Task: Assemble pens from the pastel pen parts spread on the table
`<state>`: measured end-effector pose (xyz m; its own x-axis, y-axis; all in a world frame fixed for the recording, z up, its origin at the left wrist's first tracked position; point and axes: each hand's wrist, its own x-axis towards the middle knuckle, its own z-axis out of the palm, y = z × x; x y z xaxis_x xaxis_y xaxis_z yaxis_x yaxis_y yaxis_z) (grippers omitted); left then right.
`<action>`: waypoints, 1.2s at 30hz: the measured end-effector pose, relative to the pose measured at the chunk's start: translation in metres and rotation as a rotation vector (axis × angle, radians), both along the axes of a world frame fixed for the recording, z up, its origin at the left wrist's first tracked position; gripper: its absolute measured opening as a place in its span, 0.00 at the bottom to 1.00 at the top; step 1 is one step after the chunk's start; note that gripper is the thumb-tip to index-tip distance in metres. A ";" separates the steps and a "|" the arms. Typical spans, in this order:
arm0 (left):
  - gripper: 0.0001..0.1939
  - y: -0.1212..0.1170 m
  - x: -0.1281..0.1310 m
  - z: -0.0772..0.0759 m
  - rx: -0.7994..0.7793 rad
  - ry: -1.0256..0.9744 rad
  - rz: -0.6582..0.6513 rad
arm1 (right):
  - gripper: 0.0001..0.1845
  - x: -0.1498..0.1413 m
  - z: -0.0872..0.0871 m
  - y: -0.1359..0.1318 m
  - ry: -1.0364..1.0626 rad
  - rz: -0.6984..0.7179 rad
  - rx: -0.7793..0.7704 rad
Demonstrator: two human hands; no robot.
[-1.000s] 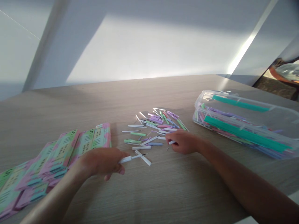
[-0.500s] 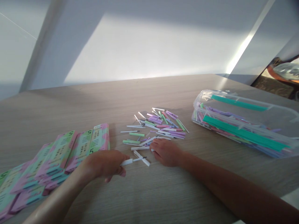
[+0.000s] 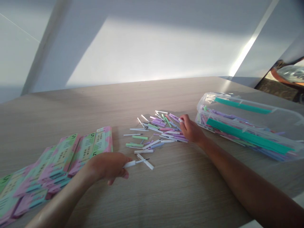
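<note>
My left hand (image 3: 112,167) is closed around a slim white pen (image 3: 129,164) with a thin dark tip pointing right. Beneath that tip, a loose white stick (image 3: 146,162) lies on the table. My right hand (image 3: 191,129) is at the right side of a pile of thin pens and sticks (image 3: 163,129) in purple, green, pink, blue and white. Its fingers pinch a small white piece (image 3: 181,120), mostly covered by the fingertips. Another white stick (image 3: 143,151) rests at the pile's near edge.
Several pink and green boxes (image 3: 57,158) marked 5 are stacked at the left. A clear plastic container (image 3: 239,95) with teal strips, full of more coloured pens, stands at the right. A pale wall (image 3: 154,47) rises behind the wooden table (image 3: 154,196).
My right hand has moved right and away from me, from the pile's near edge to its right side, with the small white piece. My left hand has hardly moved.
</note>
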<state>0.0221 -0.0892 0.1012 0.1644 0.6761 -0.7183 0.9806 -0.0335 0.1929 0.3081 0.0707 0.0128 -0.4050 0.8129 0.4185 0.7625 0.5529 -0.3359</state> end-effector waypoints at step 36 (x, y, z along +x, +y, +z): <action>0.10 0.010 0.006 -0.016 -0.061 0.078 -0.027 | 0.08 0.030 0.018 0.017 -0.322 0.288 -0.344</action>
